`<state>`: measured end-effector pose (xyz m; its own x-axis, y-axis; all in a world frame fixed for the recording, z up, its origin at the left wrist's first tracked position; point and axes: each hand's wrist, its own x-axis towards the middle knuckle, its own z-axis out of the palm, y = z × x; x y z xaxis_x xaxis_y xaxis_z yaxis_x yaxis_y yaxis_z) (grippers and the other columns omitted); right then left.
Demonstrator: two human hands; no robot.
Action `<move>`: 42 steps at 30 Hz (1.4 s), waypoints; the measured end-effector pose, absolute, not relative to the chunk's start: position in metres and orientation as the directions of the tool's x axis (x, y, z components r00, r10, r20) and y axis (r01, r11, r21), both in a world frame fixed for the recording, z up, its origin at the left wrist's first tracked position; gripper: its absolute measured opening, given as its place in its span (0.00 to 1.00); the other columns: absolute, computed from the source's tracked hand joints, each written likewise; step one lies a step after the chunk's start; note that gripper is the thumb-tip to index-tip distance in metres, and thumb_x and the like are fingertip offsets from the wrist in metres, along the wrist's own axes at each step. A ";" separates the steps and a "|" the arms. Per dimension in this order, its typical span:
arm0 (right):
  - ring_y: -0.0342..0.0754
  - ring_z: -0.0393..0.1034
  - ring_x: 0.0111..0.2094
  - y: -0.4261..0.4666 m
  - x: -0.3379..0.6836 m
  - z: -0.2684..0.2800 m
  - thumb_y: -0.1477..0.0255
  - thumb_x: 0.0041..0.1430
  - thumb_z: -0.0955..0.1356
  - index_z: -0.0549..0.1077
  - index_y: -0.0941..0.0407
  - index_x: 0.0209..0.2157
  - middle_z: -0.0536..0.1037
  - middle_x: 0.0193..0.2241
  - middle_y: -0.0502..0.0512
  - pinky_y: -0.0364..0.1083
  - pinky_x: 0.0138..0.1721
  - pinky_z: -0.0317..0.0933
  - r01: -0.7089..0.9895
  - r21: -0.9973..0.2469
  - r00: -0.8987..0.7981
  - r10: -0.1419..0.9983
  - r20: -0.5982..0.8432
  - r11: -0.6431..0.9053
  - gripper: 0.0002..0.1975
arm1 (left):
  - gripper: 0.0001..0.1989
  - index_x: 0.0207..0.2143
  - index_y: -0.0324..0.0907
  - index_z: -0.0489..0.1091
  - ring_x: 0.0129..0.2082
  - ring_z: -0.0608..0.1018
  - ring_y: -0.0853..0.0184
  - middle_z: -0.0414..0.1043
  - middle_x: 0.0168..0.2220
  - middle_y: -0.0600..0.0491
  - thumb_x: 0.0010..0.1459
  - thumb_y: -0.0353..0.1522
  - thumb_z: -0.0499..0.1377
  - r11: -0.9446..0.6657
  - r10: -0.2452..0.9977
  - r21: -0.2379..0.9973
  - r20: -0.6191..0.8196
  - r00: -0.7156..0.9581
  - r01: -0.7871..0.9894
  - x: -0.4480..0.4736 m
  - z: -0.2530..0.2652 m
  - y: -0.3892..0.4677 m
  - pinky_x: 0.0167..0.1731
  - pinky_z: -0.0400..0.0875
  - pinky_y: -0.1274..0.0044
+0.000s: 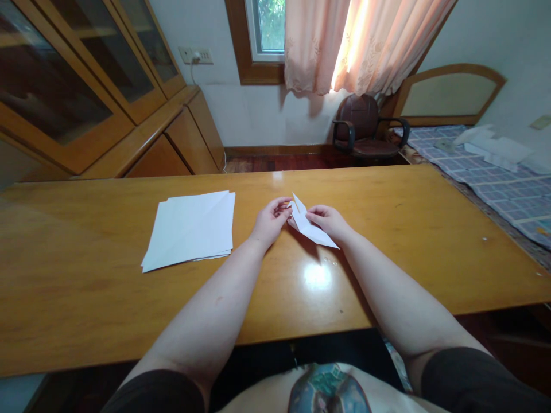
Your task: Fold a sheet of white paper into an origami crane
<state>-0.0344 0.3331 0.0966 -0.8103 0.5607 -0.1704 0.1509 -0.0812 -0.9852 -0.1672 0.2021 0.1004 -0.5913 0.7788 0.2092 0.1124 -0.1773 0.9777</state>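
A folded white paper [317, 233] sits between the two hands, right of the middle of a glossy, honey-coloured wooden surface [275, 304]. It is crisp and angular, with a slim spike pointing toward the far edge, a creased middle, and a long flat wing tapering to a sharp tip toward the near right. The left hand [271, 221] has its fingers curled and clamped on the paper's left edge; the right hand [330, 221] has its thumb and fingers pinched together on the right side. A soft shadow lies beneath the paper; whether its underside touches the wood I cannot tell. Well to the left rests a stack of paper [189, 232], matt white, roughly square, its sheets slightly fanned with uneven corners and a faint diagonal crease across the top one. Beyond stand a wooden cabinet [183, 140] with glass panes, thin pinkish curtains [316, 51] with a leafy pattern and scalloped hem, and a smooth brown armchair [359, 117].
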 end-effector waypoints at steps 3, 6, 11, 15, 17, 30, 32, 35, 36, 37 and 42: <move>0.40 0.63 0.21 0.333 -0.034 0.099 0.62 0.41 0.72 0.71 0.57 0.28 0.72 0.21 0.46 0.39 0.23 0.56 0.160 -0.982 -0.812 0.553 -0.188 -0.099 0.15 | 0.15 0.44 0.41 0.71 0.36 0.74 0.69 0.73 0.38 0.51 0.52 0.31 0.60 -0.170 0.776 0.971 0.236 -0.586 0.166 -0.169 0.099 0.202 0.41 0.71 0.74; 0.39 0.62 0.20 0.333 -0.032 0.105 0.61 0.40 0.72 0.71 0.57 0.28 0.71 0.19 0.46 0.39 0.22 0.55 0.204 -0.975 -0.810 0.544 -0.221 -0.092 0.16 | 0.14 0.43 0.41 0.72 0.36 0.75 0.68 0.74 0.38 0.50 0.52 0.32 0.61 -0.142 0.776 0.972 0.227 -0.588 0.187 -0.171 0.100 0.201 0.42 0.70 0.73; 0.39 0.62 0.20 0.335 -0.029 0.112 0.60 0.39 0.73 0.72 0.57 0.28 0.72 0.19 0.47 0.39 0.21 0.55 0.240 -0.966 -0.836 0.486 -0.255 -0.093 0.16 | 0.11 0.38 0.41 0.73 0.32 0.75 0.69 0.75 0.34 0.51 0.54 0.35 0.59 -0.086 0.755 0.972 0.206 -0.622 0.219 -0.171 0.107 0.197 0.38 0.69 0.75; 0.39 0.63 0.20 0.338 -0.027 0.111 0.61 0.40 0.73 0.73 0.58 0.28 0.73 0.20 0.48 0.39 0.22 0.56 0.255 -0.963 -0.865 0.424 -0.267 -0.087 0.16 | 0.07 0.33 0.41 0.71 0.31 0.74 0.69 0.72 0.30 0.54 0.53 0.35 0.58 -0.098 0.765 0.979 0.190 -0.615 0.181 -0.169 0.109 0.196 0.37 0.68 0.76; 0.39 0.63 0.20 0.339 -0.025 0.111 0.61 0.41 0.73 0.74 0.58 0.28 0.74 0.21 0.48 0.39 0.21 0.56 0.263 -0.962 -0.876 0.399 -0.269 -0.070 0.16 | 0.06 0.31 0.41 0.69 0.31 0.73 0.70 0.71 0.29 0.55 0.52 0.35 0.57 -0.124 0.795 0.987 0.161 -0.584 0.103 -0.169 0.110 0.197 0.37 0.68 0.77; 0.39 0.61 0.20 0.328 -0.029 0.112 0.63 0.42 0.72 0.73 0.58 0.26 0.71 0.18 0.47 0.39 0.22 0.55 0.217 -0.975 -0.842 0.516 -0.158 0.055 0.13 | 0.12 0.26 0.41 0.68 0.27 0.71 0.70 0.69 0.25 0.56 0.52 0.40 0.58 -0.107 0.796 0.992 0.127 -0.591 0.069 -0.170 0.104 0.200 0.32 0.67 0.78; 0.38 0.60 0.19 0.327 -0.029 0.111 0.64 0.43 0.71 0.72 0.58 0.26 0.70 0.17 0.46 0.39 0.21 0.54 0.212 -0.975 -0.850 0.505 -0.147 0.074 0.12 | 0.10 0.26 0.41 0.69 0.28 0.72 0.70 0.69 0.25 0.56 0.52 0.39 0.59 -0.082 0.767 0.987 0.151 -0.623 0.138 -0.171 0.103 0.199 0.33 0.67 0.78; 0.38 0.59 0.18 0.327 -0.029 0.111 0.64 0.43 0.71 0.72 0.58 0.26 0.69 0.16 0.46 0.39 0.21 0.53 0.216 -0.973 -0.860 0.488 -0.151 0.080 0.12 | 0.10 0.26 0.41 0.70 0.28 0.71 0.70 0.70 0.25 0.56 0.53 0.38 0.58 -0.039 0.719 0.967 0.202 -0.664 0.253 -0.171 0.104 0.198 0.33 0.66 0.78; 0.38 0.59 0.18 0.327 -0.029 0.110 0.64 0.43 0.71 0.72 0.58 0.27 0.69 0.17 0.46 0.39 0.21 0.54 0.215 -0.974 -0.861 0.485 -0.155 0.071 0.12 | 0.10 0.25 0.41 0.70 0.27 0.71 0.70 0.69 0.24 0.56 0.53 0.38 0.58 -0.022 0.701 0.954 0.228 -0.676 0.299 -0.170 0.105 0.197 0.32 0.65 0.79; 0.38 0.60 0.19 0.326 -0.029 0.109 0.65 0.42 0.71 0.72 0.58 0.27 0.70 0.17 0.46 0.39 0.22 0.55 0.211 -0.976 -0.862 0.481 -0.158 0.056 0.12 | 0.10 0.25 0.41 0.69 0.27 0.70 0.70 0.69 0.24 0.57 0.53 0.38 0.58 -0.008 0.683 0.940 0.255 -0.684 0.342 -0.170 0.106 0.196 0.31 0.65 0.79; 0.41 0.67 0.24 0.327 -0.031 0.104 0.68 0.39 0.73 0.72 0.58 0.30 0.76 0.24 0.50 0.42 0.28 0.61 0.146 -0.989 -0.861 0.491 -0.129 -0.004 0.14 | 0.11 0.29 0.41 0.70 0.28 0.71 0.71 0.70 0.26 0.56 0.56 0.39 0.57 -0.071 0.689 0.934 0.299 -0.660 0.349 -0.167 0.110 0.196 0.32 0.66 0.79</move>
